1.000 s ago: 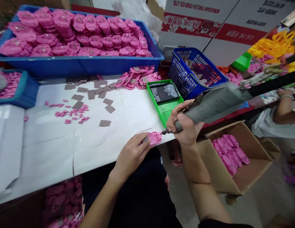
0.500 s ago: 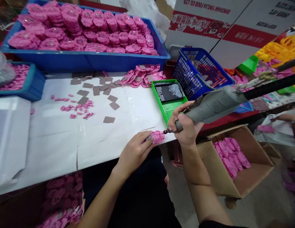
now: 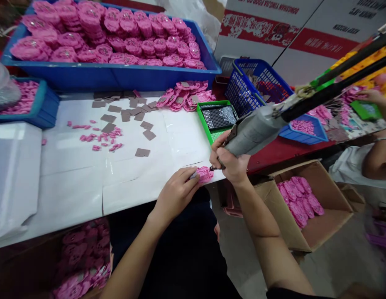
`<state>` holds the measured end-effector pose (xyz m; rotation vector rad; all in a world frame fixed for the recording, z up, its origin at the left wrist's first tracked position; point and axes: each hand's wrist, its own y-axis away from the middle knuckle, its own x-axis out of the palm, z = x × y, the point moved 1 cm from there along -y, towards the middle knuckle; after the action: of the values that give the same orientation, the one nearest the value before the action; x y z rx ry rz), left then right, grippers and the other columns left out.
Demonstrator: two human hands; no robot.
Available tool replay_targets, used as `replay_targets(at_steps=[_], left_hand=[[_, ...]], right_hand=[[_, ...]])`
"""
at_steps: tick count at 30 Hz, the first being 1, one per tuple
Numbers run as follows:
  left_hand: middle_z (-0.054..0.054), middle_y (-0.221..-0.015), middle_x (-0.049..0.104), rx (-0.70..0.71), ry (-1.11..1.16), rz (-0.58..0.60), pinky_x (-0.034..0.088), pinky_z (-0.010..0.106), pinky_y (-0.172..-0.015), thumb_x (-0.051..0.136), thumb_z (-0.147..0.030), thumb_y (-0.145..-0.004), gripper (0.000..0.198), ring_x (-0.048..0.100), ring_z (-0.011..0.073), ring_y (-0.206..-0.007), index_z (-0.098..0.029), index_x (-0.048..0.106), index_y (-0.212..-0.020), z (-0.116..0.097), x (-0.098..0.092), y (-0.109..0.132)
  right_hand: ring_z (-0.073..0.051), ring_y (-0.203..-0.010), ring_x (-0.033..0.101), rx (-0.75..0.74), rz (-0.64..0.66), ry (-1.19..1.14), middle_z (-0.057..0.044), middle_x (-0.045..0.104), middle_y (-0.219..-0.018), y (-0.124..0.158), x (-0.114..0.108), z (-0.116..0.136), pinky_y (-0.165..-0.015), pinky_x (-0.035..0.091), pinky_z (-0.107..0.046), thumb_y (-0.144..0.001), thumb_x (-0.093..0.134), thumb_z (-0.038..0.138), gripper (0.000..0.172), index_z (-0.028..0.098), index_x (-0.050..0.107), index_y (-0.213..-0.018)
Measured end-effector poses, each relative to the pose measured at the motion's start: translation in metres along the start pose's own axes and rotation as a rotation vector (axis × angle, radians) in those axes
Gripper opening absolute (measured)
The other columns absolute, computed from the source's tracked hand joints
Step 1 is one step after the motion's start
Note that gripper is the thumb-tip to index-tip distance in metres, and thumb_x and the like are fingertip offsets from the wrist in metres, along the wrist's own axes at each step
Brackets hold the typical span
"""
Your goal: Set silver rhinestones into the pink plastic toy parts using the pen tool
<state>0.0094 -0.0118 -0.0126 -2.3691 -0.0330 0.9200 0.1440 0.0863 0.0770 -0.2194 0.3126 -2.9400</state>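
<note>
My left hand point(image 3: 178, 187) presses a pink plastic part point(image 3: 206, 174) against the front edge of the white table, its fingers closed on the part's left side. Something small and greyish shows under those fingertips. In my right hand point(image 3: 230, 161) is a grey power screwdriver point(image 3: 253, 132), tilted, with its dark tip at the right end of the pink part. Whether the tip sits in a screw is too small to tell. Just beyond the right hand lies a green tray point(image 3: 206, 121) with a black perforated plate point(image 3: 218, 117) and small metal pieces, partly hidden by that hand.
Flat grey-brown plates point(image 3: 142, 153) and small pink pegs point(image 3: 101, 137) lie scattered on the table. Behind stands a blue bin point(image 3: 118, 77) of stacked pink parts. A blue basket point(image 3: 243, 93) is at right, and a cardboard box point(image 3: 328, 226) below. Another person's arm point(image 3: 378, 160) shows far right.
The screwdriver and my right hand have shifted left and slightly up, with the tip still at the pink part's right end. My left hand keeps its hold. At right, another person's hand has come into view.
</note>
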Motion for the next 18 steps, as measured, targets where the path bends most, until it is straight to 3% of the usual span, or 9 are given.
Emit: replay_targets(at_steps=[3,8,13,18], left_hand=[[0.014,-0.125,0.071,-0.007,0.002,0.022,0.061,0.048,-0.099,0.061,-0.022,-0.101,0.014,0.067,0.0279,-0.117,-0.017,0.068,-0.113,0.000,0.000,-0.001],[0.014,-0.126,0.070,-0.001,0.017,0.040,0.061,0.047,-0.100,0.059,-0.023,-0.102,0.014,0.066,0.0273,-0.117,-0.017,0.069,-0.111,0.001,-0.001,-0.002],[0.014,-0.126,0.070,0.007,0.036,0.019,0.062,0.047,-0.098,0.060,-0.022,-0.102,0.016,0.065,0.0269,-0.118,-0.017,0.068,-0.114,0.001,0.000,0.000],[0.014,-0.129,0.069,0.010,0.047,0.025,0.062,0.049,-0.099,0.061,-0.020,-0.101,0.018,0.065,0.0278,-0.119,-0.018,0.068,-0.117,0.001,0.001,0.001]], right_hand=[[-0.006,-0.035,0.041,-0.048,0.040,-0.103,0.008,0.060,-0.070,-0.008,-0.012,0.014,-0.033,0.032,-0.024,-0.072,0.075,0.029,0.030,0.028,0.056,-0.094],[-0.005,-0.037,0.034,-0.334,-0.185,-0.138,0.007,0.045,-0.068,-0.041,-0.030,0.034,-0.036,0.027,-0.026,-0.078,0.074,0.034,0.024,0.030,0.058,-0.096],[-0.005,-0.039,0.038,-0.334,-0.265,0.017,0.006,0.049,-0.072,-0.083,-0.035,0.005,-0.039,0.031,-0.025,-0.080,0.073,0.043,0.028,0.028,0.055,-0.096],[-0.004,-0.037,0.039,-0.270,-0.238,0.034,0.008,0.049,-0.068,-0.095,-0.037,-0.015,-0.039,0.033,-0.024,-0.080,0.070,0.039,0.024,0.025,0.055,-0.090]])
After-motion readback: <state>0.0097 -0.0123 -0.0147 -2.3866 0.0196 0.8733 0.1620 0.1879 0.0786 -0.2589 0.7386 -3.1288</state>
